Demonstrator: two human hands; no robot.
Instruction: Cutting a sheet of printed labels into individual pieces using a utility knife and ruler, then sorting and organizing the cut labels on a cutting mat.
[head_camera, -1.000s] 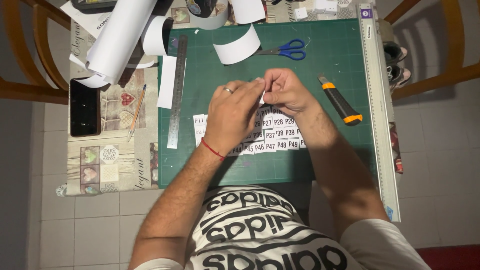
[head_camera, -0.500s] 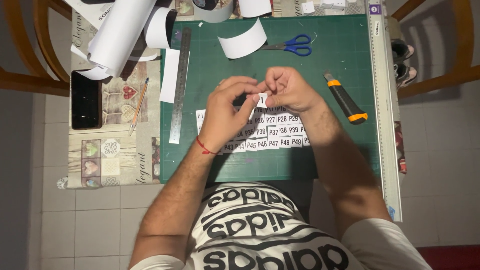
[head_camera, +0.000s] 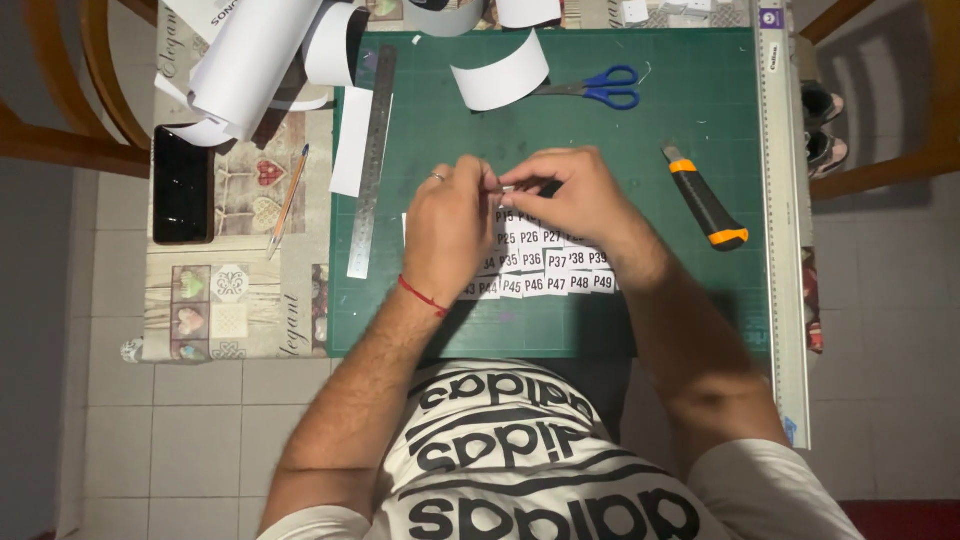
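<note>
My left hand (head_camera: 447, 222) and my right hand (head_camera: 573, 198) meet fingertip to fingertip over a green cutting mat (head_camera: 680, 300). Between their pinched fingers is a small white label piece (head_camera: 503, 188), mostly hidden. Directly under the hands lies a white sheet of small printed labels (head_camera: 545, 262) cut into rows; my left hand covers its left part. A ring sits on a left finger and a red string circles the left wrist.
An orange-and-black utility knife (head_camera: 705, 209) lies right of my hands. Blue scissors (head_camera: 600, 88) and a curled white strip (head_camera: 500, 77) sit at the mat's top. A steel ruler (head_camera: 371, 165), a pencil (head_camera: 288, 199), a dark phone (head_camera: 181, 184) and paper rolls (head_camera: 255, 60) lie left. A long ruler (head_camera: 782, 220) borders the right.
The view has shifted slightly. My hands stay pinched together over the label sheet, with only small finger movements on the tiny piece.
</note>
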